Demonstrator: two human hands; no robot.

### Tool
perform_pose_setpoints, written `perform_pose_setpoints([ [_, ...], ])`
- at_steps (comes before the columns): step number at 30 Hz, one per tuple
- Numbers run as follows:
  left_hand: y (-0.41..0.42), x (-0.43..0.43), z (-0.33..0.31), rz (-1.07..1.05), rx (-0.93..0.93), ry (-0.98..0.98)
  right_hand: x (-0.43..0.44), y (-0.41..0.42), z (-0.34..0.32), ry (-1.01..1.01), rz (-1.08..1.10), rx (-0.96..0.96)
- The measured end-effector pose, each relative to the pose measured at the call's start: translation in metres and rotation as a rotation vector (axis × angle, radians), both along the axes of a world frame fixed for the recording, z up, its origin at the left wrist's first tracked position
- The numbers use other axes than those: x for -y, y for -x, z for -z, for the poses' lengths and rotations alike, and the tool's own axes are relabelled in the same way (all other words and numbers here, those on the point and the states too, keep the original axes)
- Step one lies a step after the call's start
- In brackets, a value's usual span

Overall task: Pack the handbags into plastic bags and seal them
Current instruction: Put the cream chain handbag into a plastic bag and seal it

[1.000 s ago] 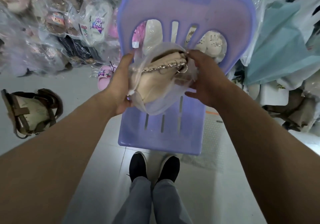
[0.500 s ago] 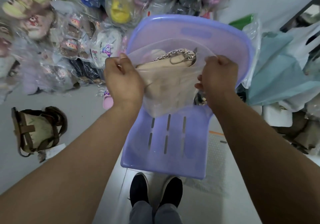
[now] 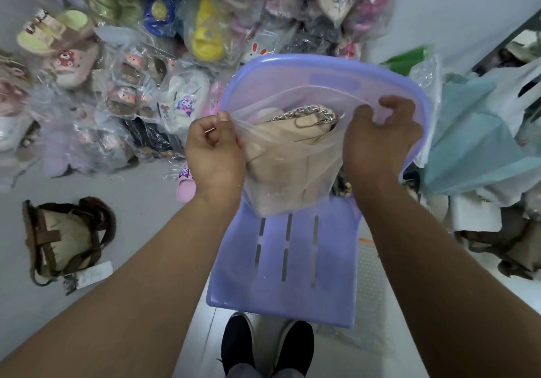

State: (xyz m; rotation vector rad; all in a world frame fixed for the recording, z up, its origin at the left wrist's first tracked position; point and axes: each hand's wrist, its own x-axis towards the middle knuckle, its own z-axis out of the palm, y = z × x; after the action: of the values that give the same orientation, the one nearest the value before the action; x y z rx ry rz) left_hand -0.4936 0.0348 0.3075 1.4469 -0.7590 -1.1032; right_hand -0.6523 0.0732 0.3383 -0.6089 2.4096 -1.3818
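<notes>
Handbag (image 3: 281, 155), beige with a silver chain (image 3: 304, 112) lying across its top, sits inside the clear plastic bag (image 3: 292, 202) that you hold up in front of the lilac plastic chair (image 3: 287, 275). Its body is well down in the bag, and the chain and top edge show just under the bag's open mouth.

Your left hand (image 3: 215, 155) pinches the left edge of the mouth between thumb and curled fingers, so that grip is closed on the film. Your right hand (image 3: 377, 140) has the right edge in the same sort of grip, fingers curled over the plastic close to the chair's backrest. Between your two hands the mouth is pulled wide, its far lip raised in front of the backrest. The bottom of the bag hangs low over the slotted seat; whether it touches the seat cannot be told.

On the floor (image 3: 131, 202) to your left lies a brown-and-cream bag (image 3: 66, 240) with a paper tag beside it, well apart from the chair. Behind the chair, a heap of slippers (image 3: 146, 55) wrapped in clear film is piled up, and one pink slipper (image 3: 186, 184) lies on the floor near your left wrist. To your right, teal sheeting (image 3: 474, 137) is heaped beside the chair. Your black shoes (image 3: 266, 345) show just below the seat's front edge.
</notes>
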Motion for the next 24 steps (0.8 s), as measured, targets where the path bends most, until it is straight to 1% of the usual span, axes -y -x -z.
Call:
perform_pose_setpoints([
  [2, -0.001, 0.002, 0.0, -0.007, -0.097, -0.014, -0.001, -0.02, -0.005, 0.041, -0.137, -0.327],
  [3, -0.002, 0.003, 0.001, -0.003, -0.13, -0.018, 0.001, -0.031, -0.005, 0.089, -0.248, -0.454],
  [4, -0.002, 0.004, 0.001, 0.005, -0.154, -0.019, 0.004, -0.042, -0.004, 0.126, -0.386, -0.533],
  [5, -0.003, 0.004, 0.001, 0.012, -0.162, -0.018, 0.01, -0.052, -0.002, 0.14, -0.53, -0.569],
  [7, -0.007, 0.004, 0.002, 0.03, -0.147, -0.01, 0.023, -0.069, 0.001, 0.066, -0.774, -0.573],
  [9, -0.014, 0.005, 0.003, 0.055, -0.108, -0.007, 0.034, -0.082, -0.001, -0.095, -0.933, -0.578],
  [11, -0.021, 0.007, 0.006, 0.088, -0.09, 0.002, 0.044, -0.088, -0.002, -0.244, -1.02, -0.612],
  [13, -0.029, 0.009, 0.006, 0.113, -0.113, 0.025, 0.052, -0.091, -0.003, -0.291, -1.027, -0.666],
  [16, -0.036, 0.009, 0.007, 0.112, -0.184, 0.027, 0.061, -0.096, -0.005, -0.291, -0.978, -0.708],
  [20, -0.036, 0.013, 0.008, 0.07, -0.121, 0.017, 0.063, -0.1, -0.001, -0.308, -0.917, -0.775],
  [22, -0.033, 0.017, 0.007, 0.022, -0.096, -0.01, 0.062, -0.098, -0.001, -0.305, -0.864, -0.784],
  [24, -0.031, 0.021, 0.007, -0.045, -0.072, -0.046, 0.06, -0.091, -0.002, -0.35, -0.812, -0.799],
])
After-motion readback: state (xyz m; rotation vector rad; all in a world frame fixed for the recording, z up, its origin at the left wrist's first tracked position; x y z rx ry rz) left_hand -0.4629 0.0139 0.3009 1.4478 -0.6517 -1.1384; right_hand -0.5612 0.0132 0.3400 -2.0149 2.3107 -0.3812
